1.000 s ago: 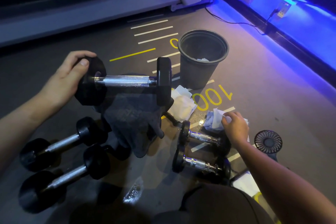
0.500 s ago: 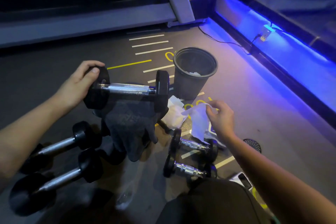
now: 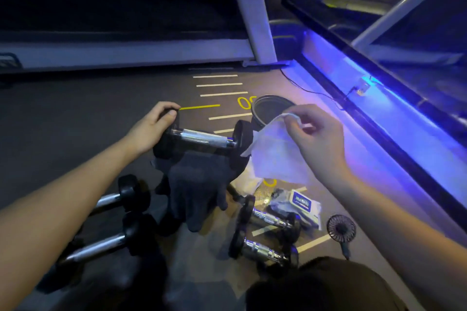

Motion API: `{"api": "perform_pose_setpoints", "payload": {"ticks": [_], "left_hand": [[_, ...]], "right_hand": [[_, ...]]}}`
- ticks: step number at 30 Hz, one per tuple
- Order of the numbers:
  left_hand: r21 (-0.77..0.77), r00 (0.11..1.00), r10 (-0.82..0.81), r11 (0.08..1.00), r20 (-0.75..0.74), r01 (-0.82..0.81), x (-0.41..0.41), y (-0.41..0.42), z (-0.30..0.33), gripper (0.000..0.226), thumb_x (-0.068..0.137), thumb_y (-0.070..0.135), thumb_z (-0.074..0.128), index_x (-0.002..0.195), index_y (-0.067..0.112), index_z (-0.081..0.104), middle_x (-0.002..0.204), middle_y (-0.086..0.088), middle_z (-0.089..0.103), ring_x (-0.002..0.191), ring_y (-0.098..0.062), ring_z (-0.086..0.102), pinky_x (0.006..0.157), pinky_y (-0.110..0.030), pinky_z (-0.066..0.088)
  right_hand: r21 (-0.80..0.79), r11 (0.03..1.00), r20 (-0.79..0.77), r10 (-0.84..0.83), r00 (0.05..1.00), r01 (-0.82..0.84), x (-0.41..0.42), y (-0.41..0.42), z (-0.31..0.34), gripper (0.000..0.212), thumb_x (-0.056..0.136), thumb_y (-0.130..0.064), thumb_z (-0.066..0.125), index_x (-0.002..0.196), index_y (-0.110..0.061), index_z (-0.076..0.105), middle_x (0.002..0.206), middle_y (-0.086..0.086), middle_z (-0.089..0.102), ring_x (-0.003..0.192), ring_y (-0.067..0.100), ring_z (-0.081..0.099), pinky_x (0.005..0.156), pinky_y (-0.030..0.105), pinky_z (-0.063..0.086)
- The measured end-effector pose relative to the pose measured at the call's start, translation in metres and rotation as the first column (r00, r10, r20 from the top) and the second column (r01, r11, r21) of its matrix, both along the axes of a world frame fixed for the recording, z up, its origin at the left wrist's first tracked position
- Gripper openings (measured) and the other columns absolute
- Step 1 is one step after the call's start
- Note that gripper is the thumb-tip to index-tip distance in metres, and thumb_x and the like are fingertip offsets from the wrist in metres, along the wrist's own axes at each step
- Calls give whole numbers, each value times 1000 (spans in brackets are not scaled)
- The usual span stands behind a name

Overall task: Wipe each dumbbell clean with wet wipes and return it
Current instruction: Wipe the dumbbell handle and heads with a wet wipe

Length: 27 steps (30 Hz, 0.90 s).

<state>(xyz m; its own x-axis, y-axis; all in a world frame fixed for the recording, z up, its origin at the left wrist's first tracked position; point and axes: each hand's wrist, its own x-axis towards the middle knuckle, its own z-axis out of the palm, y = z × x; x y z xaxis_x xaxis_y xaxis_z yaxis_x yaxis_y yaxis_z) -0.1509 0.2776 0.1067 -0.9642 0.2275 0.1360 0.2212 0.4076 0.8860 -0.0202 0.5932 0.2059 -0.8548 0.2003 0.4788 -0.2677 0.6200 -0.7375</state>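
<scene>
Left hand (image 3: 149, 129) is gripping the near-left head of a black rubber-headed dumbbell with a chrome knurled handle (image 3: 202, 139), fingers curled over the top of the head, thumb on its inner face; the dumbbell is being held level above the floor, just left of the dark round plastic waste bin (image 3: 271, 108). A dark grey cloth glove (image 3: 195, 189) is hanging below the dumbbell's handle; how it is attached cannot be told. Right hand (image 3: 316, 141) is pinching the top corner of a white wet wipe sheet (image 3: 274, 154) between thumb and forefinger, remaining fingers loosely curled; the sheet is hanging open in front of the bin, its left edge just beside the dumbbell's right head. Nearer than the bin, on the grey marked floor (image 3: 75, 113): a white wet-wipe packet with blue label (image 3: 304, 203), a small black handheld fan (image 3: 341, 230), two short chrome-handled dumbbells (image 3: 267, 219), and, further left, two larger black dumbbells (image 3: 111, 222).
</scene>
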Motion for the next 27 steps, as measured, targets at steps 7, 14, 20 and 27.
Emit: {"api": "perform_pose_setpoints", "payload": {"ticks": [7, 14, 20, 27], "left_hand": [[-46, 1000, 18, 999, 1, -18, -1, 0, -2, 19, 106, 28, 48, 121, 31, 57, 100, 13, 58, 86, -3, 52, 71, 1, 33], [-26, 999, -18, 999, 27, 19, -4, -4, -4, 21, 103, 39, 49, 121, 33, 57, 127, 1, 60, 112, -13, 57, 83, -6, 36], [22, 999, -20, 1000, 43, 19, 1, -3, -3, 23, 106, 29, 48, 126, 22, 58, 125, -1, 58, 87, 19, 55, 76, -1, 36], [-8, 999, -26, 1000, 39, 27, -5, -3, -6, 19, 106, 29, 47, 122, 30, 57, 130, 1, 58, 111, -5, 52, 81, 2, 32]], "right_hand": [[-86, 982, -35, 164, 986, -167, -15, -57, 51, 13, 88, -6, 63, 89, -13, 74, 86, -1, 73, 82, 16, 67, 73, 27, 51], [-141, 945, -101, 283, 954, -295, -55, -91, 53, 20, 89, -7, 66, 83, -24, 72, 77, -11, 70, 75, 7, 62, 71, 25, 49], [-124, 930, -32, 345, 938, -346, -89, -93, 19, 22, 89, -5, 66, 84, -26, 72, 83, -11, 71, 79, 8, 63, 75, 31, 50], [86, 944, 74, 313, 947, -319, -106, -73, -22, 23, 87, -6, 67, 85, -28, 71, 83, -14, 69, 77, 1, 63, 74, 22, 50]]}}
